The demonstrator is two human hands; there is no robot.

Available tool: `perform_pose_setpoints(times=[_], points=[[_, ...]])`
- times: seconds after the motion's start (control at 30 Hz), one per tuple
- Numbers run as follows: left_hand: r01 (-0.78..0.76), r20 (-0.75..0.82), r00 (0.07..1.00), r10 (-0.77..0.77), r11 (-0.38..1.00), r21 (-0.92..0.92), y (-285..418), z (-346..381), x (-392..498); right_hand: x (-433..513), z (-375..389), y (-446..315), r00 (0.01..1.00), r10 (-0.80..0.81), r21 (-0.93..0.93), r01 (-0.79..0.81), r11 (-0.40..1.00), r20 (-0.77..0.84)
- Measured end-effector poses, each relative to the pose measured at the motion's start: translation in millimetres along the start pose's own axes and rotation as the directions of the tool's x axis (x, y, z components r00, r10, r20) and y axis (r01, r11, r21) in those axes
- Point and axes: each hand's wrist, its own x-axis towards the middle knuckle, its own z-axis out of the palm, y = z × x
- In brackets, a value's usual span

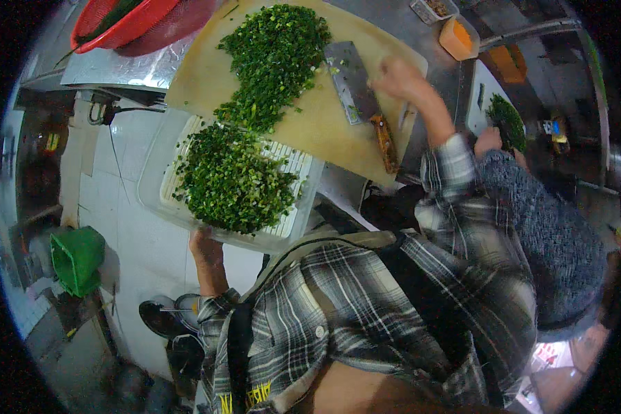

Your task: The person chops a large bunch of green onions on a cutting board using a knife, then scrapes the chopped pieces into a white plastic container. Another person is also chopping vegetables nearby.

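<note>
My left hand [206,246] grips the near rim of a clear plastic tub [152,181], which is held against the front edge of the cutting board. Inside the tub, chopped green onions [238,181] are heaped on a white slatted rack [297,165]. A second heap of chopped green onions [279,46] covers part of the yellowish cutting board [310,124] and meets the tub's far side. To its right lies a cleaver [351,83] with green bits on its blade and a worn handle [384,145]. My right hand [401,77], blurred, is just right of the blade; its fingers look curled.
A red plastic colander [129,26] holding long greens stands at the back left. Small plastic containers [458,39] sit back right, one with orange contents. A co-worker's hand [489,139] is beside greens [507,121] on a white board. A green bin [77,259] is at left.
</note>
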Motion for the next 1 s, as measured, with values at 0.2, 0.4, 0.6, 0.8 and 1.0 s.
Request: perform_pose_setpoints(times=[0.2,0.4,0.6,0.8,1.0], points=[[-0.002,0.073,0.997,0.007,0.998,-0.065,-5.5,-4.1,10.4,-63.5,61.0,7.3,0.991,0.115,0.031,-0.113,0.993,-0.070],[-0.005,-0.031,0.999,0.007,0.999,0.049,-1.5,10.5,3.6,-51.7,40.7,16.0,0.970,0.200,0.266,-0.157,0.951,-0.142],[0.042,-0.041,0.998,-0.041,0.999,0.020,3.2,8.0,3.0,-45.1,1.0,20.0,0.917,-0.023,0.088,0.063,0.994,-0.398],[0.001,-0.075,0.997,0.000,1.000,0.010,2.9,6.1,-6.4,47.1,-7.7,34.5,0.925,-0.098,-0.194,0.027,0.981,-0.367],[-0.016,-0.112,0.994,0.020,0.999,0.030,10.3,34.6,-15.8,97.5,3.0,31.4,0.910,-0.235,-0.255,0.152,0.955,-0.340]])
